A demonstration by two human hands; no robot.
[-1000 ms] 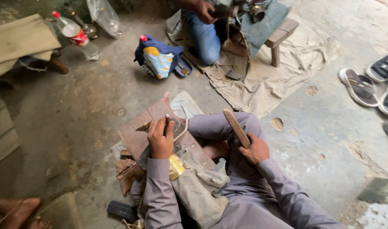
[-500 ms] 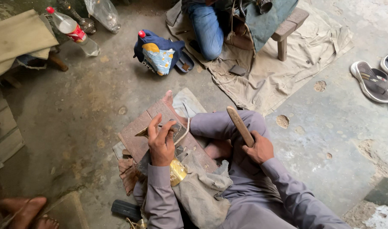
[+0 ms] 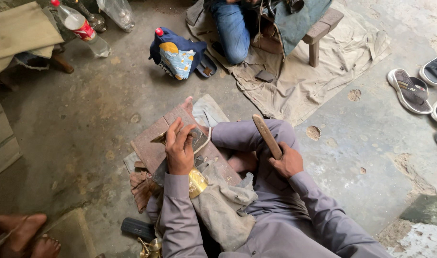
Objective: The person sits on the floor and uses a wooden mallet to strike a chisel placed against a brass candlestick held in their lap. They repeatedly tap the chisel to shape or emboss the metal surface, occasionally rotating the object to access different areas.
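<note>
Under the left hand (image 3: 180, 155) lies a flat reddish board (image 3: 154, 145); its fingers close on a shiny brass piece (image 3: 197, 181) over a grey cloth (image 3: 223, 205). Beside it, the right hand (image 3: 287, 162) grips a worn wooden stick (image 3: 267, 136), tilted upward. Beyond both, a blue bag (image 3: 178, 56) sits on rough concrete.

Person, seated: loose grey-lilac tunic with long sleeves, buttoned cuffs at both wrists; matching loose trousers. Left hand (image 3: 180, 155) and right hand (image 3: 287, 162) bare, no rings or watch visible.
</note>
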